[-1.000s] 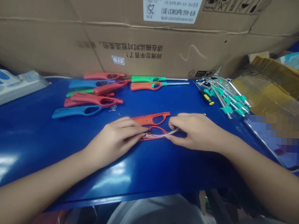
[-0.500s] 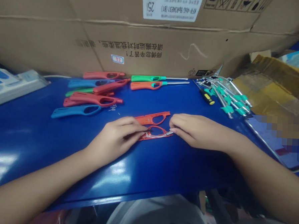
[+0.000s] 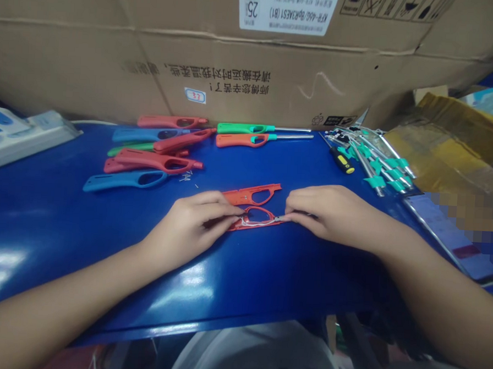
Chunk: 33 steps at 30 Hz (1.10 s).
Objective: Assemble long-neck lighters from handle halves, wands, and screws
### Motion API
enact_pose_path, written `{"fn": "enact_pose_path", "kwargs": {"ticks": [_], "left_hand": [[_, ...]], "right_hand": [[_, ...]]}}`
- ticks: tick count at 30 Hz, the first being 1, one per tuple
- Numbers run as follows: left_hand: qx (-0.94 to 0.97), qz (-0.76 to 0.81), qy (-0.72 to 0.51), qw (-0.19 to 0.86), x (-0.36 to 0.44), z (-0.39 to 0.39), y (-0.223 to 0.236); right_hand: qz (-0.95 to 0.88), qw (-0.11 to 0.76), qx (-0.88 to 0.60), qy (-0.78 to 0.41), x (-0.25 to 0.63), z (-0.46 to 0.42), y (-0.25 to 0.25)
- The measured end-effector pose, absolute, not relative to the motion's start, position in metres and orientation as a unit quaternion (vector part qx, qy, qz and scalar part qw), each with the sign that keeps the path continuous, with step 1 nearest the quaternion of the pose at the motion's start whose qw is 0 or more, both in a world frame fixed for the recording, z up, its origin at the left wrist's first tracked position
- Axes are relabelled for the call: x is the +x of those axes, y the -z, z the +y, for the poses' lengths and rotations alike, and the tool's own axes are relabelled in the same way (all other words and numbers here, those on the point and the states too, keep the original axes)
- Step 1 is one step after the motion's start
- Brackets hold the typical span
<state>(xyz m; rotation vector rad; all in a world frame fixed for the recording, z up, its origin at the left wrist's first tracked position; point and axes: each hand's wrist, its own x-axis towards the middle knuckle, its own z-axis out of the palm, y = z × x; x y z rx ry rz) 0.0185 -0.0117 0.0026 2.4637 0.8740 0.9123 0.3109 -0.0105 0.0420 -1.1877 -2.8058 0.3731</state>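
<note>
On glossy blue tabletop (image 3: pixel 192 264), both hands (image 3: pixel 203 223) (image 3: pixel 327 216) pinch thin white wires (image 3: pixel 259 223).

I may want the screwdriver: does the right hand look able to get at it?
Probably, yes: nothing visible lies between the right hand and the screwdriver beyond it, though the fingertips seem busy with a metal part.
</note>
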Motion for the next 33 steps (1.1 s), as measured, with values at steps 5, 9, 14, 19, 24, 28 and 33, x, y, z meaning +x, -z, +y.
{"fn": "enact_pose_path", "kwargs": {"ticks": [5,9,14,19,24,28,33], "left_hand": [[0.871,0.319,-0.321,0.190,0.019,-0.011,-0.003],[0.869,0.323,-0.319,0.196,0.019,-0.011,-0.003],[0.867,0.323,-0.322,0.199,0.020,-0.012,-0.003],[0.867,0.318,-0.330,0.197,0.021,-0.013,-0.002],[0.870,0.310,-0.332,0.192,0.022,-0.013,-0.003],[0.871,0.307,-0.329,0.196,0.023,-0.012,-0.002],[0.872,0.306,-0.327,0.198,0.022,-0.013,-0.001]], "right_hand": [[-0.921,0.045,-0.374,-0.093,0.309,-0.011,-0.041],[-0.933,0.053,-0.350,-0.069,0.307,-0.013,-0.041],[-0.941,0.035,-0.333,-0.057,0.308,-0.014,-0.043],[-0.950,0.015,-0.306,-0.055,0.309,-0.017,-0.046],[-0.955,-0.003,-0.294,-0.039,0.307,-0.020,-0.050],[-0.956,-0.005,-0.293,-0.033,0.307,-0.021,-0.051],[-0.949,-0.019,-0.312,-0.041,0.307,-0.022,-0.050]]}}
